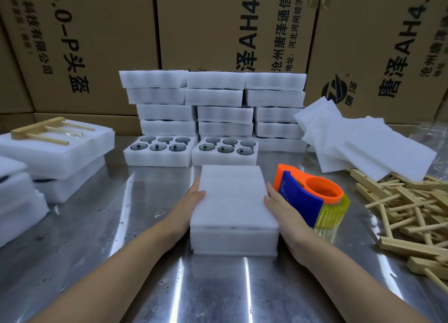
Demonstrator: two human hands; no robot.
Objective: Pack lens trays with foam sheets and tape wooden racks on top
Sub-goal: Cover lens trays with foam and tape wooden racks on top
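Note:
A white foam tray stack (234, 206), capped by a foam sheet, stands on the steel table (97, 237) right in front of me. My left hand (188, 206) grips its left side with the thumb on top. My right hand (278, 208) grips the right side the same way. An orange and blue tape dispenser (312, 194) with yellowish tape lies just right of the stack. Loose wooden racks (407, 208) are heaped at the right. Loose foam sheets (363, 143) lie behind them.
Two open lens trays (158, 150) (225, 151) sit behind the stack, before a wall of stacked foam trays (213, 104). At the left, packed foam stacks carry a wooden rack (46, 129). Cardboard boxes (218, 24) close off the back.

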